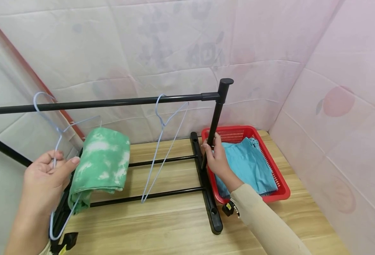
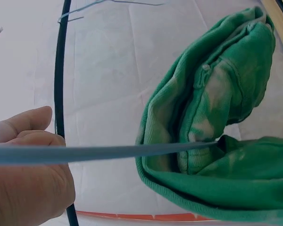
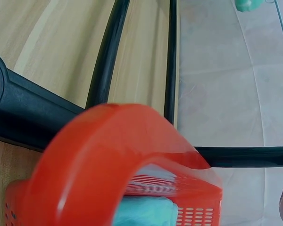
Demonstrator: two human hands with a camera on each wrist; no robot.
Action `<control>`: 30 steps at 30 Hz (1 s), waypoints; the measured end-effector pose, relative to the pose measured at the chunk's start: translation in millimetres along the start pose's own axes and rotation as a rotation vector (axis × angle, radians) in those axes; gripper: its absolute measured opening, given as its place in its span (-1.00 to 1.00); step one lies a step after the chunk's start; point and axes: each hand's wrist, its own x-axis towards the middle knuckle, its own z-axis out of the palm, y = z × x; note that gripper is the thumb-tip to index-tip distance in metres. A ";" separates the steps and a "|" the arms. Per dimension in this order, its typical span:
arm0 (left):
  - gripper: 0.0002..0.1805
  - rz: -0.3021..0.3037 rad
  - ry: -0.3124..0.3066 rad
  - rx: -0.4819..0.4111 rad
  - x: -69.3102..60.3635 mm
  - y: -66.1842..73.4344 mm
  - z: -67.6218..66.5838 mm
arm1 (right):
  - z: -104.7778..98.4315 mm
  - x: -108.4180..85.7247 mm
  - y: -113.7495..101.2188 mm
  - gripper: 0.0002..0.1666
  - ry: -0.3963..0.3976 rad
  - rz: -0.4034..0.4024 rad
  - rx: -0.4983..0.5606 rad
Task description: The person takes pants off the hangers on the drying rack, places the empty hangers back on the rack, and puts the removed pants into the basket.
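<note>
My left hand (image 1: 47,173) pinches the side of a light blue wire hanger (image 1: 59,130) whose hook is over the black rack's top rail (image 1: 111,103). Folded over this hanger hangs a green and white tie-dye garment (image 1: 101,159), apparently trousers. In the left wrist view the hanger's wire (image 2: 94,152) runs into the fold of the thick green cloth (image 2: 203,108). My right hand (image 1: 219,161) grips the rack's right upright post (image 1: 217,117), beside a red basket (image 1: 281,191). A second blue hanger (image 1: 157,152) hangs bare between the hands.
Blue folded clothes (image 1: 248,163) lie in the basket, whose red rim (image 3: 108,127) looms close in the right wrist view. The rack's black foot (image 1: 211,205) and lower bars stand on a wood-grain surface (image 1: 149,226). Pale printed sheeting (image 1: 181,46) encloses the back and sides.
</note>
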 end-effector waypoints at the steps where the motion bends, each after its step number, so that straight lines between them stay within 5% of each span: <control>1: -0.74 0.001 -0.003 0.014 -1.3 0.9 1.1 | 0.1 0.1 -0.1 -0.51 -0.001 0.001 0.000; 21: -0.75 0.038 -0.048 0.100 -30.8 8.6 20.1 | 2.0 -3.7 1.9 -0.52 -0.019 0.004 -0.043; 30: -0.77 -0.016 -0.064 0.129 -44.0 9.1 26.4 | 1.8 -4.5 1.5 -0.52 -0.012 0.017 -0.041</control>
